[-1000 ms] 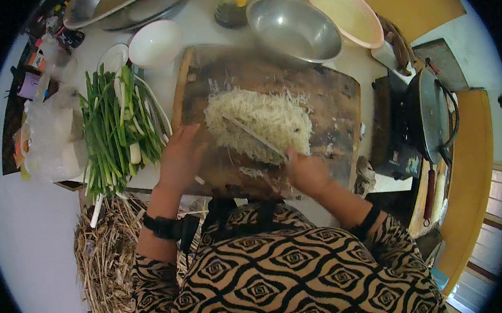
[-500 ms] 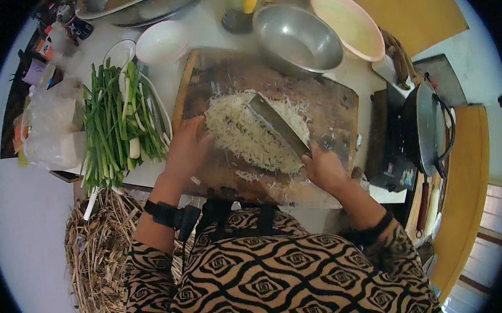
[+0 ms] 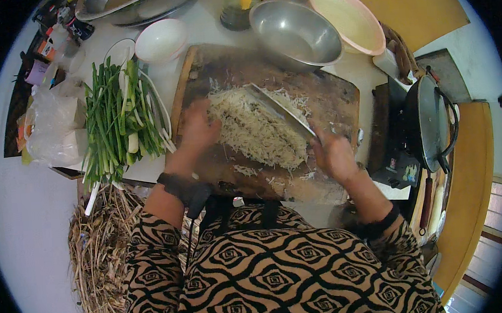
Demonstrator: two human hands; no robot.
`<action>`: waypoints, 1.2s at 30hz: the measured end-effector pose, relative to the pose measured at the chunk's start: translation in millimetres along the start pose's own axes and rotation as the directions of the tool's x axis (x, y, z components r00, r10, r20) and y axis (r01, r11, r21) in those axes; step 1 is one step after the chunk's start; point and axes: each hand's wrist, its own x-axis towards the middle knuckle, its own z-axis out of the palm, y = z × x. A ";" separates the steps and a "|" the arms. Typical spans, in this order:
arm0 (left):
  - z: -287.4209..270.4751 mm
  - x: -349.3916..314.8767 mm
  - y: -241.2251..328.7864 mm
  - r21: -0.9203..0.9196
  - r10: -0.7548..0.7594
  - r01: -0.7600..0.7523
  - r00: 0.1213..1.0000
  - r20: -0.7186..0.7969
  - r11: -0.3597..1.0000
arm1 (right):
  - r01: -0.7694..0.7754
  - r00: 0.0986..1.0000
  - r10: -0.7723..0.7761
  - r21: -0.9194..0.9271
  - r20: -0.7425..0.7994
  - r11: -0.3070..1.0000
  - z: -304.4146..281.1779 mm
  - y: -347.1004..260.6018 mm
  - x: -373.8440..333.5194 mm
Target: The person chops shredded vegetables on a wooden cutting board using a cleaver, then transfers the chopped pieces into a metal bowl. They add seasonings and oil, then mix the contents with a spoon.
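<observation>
Shredded pile: pale shreds [image 3: 261, 138] heaped mid chopping board [image 3: 331, 95], longer side to side, its left end nearer the board's left edge than its right end is to the right edge.
Cleaver: blade [image 3: 280, 109] runs aslant over the pile's right part, tip toward the board's far edge, handle end toward the right edge; contact with the board can't be told.
Right hand: closed round the handle [image 3: 335, 156], above the board's right part; firm grip looks right, wrist best kept loose for even strokes.
Left hand: blurred [image 3: 199, 125], beside the pile's left end near the board's left edge; finger spread can't be told. Advise fingertips tucked, well off the blade line.
Chopping stroke: probable step; best with the edge square to the board, shifting a little each cut so no strip is missed.
Stray shreds: loose bits [image 3: 245, 169] toward the board's near edge; worth sweeping back in before more cuts.
Scallions: green bunch [image 3: 111, 119] on the table, left of the board's left edge, clear of the blade.
</observation>
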 end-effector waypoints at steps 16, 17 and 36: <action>-26.2 -83.4 41.3 -0.182 -0.207 0.217 0.976 0.070 0.959 | 0.300 0.947 -0.273 -0.160 0.172 0.940 24.5 15.4 121.6; -25.9 -83.3 39.1 -0.225 -0.185 0.181 0.983 0.002 0.957 | 0.324 0.934 -0.293 -0.141 0.203 0.935 18.7 13.5 106.8; -33.4 -71.1 17.4 -0.310 -0.210 0.185 0.976 -0.050 0.933 | -0.113 0.946 0.132 -0.082 0.297 0.990 -7.0 -31.5 4.3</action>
